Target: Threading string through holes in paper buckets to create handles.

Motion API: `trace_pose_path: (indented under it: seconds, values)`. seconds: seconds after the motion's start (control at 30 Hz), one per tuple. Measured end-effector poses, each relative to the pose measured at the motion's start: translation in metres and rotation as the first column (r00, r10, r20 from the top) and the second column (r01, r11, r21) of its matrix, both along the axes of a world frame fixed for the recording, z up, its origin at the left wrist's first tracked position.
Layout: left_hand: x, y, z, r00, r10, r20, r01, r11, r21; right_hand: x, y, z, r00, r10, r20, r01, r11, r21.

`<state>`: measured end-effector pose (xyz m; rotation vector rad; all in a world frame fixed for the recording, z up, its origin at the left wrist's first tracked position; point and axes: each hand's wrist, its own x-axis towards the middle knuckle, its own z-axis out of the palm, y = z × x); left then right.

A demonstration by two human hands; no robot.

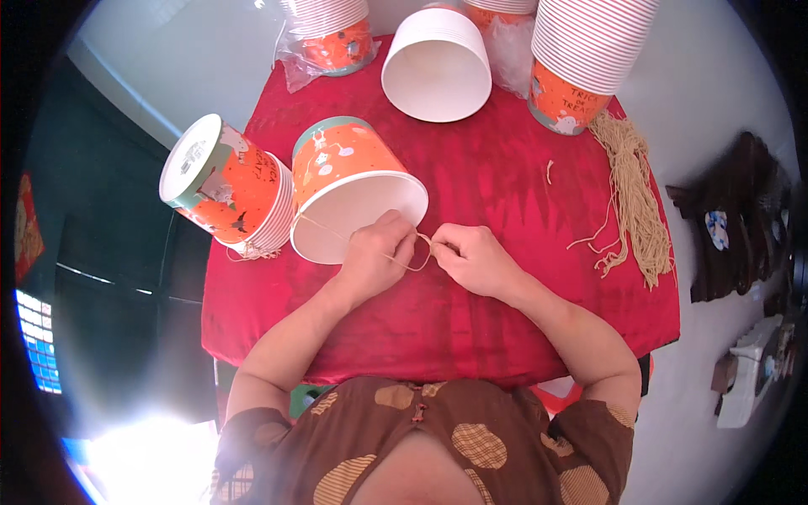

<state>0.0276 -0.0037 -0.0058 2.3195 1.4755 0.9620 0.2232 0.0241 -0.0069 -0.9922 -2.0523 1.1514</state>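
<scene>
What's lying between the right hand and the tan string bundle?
In the head view, bare red tablecloth separates the right hand from the string bundle; a short string scrap lies off that line.

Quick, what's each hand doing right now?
Left hand: closed, fingers pinching a thin tan string.
Right hand: closed, fingertips pinching the string's looped part.

Worktop cloth [497, 337]: red, darker streaks. Tub [355, 190] inward of left edge: orange, pale figures, grey-green base band, white inside. String bundle [637, 206], right edge: tan. Shirt [404, 446]: brown, tan patterned spots.
</scene>
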Motion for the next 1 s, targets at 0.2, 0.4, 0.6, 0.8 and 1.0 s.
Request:
trace_pose_path:
  seconds: [0.2,0.4,0.6,0.8,1.0]
  values:
    - [-0.009,-0.005,0.011,0.975,0.011,0.221,0.013,0.994,-0.107,0.000,-0.005,-0.002,0.977,-0.148,-0.156,0.173,0.972,0.162]
    - [-0.013,-0.007,0.013,0.959,0.022,0.284,0.005,0.995,-0.095,-0.012,-0.021,0.020,1.000,0.028,0.004,-0.023,0.694,0.720]
    - [-0.011,-0.005,0.034,0.980,-0.076,0.183,0.111,0.976,-0.189,-0.014,-0.022,0.024,0.998,-0.013,0.061,-0.039,0.637,0.770]
    - [-0.014,-0.009,0.084,0.968,-0.224,-0.110,0.194,0.954,-0.230,-0.012,-0.036,0.068,0.969,0.040,-0.242,0.130,0.754,0.644]
    - [-0.011,-0.013,0.125,0.917,-0.360,-0.171,0.310,0.915,-0.259,-0.010,-0.033,0.107,0.937,0.067,-0.342,0.164,0.781,0.602]
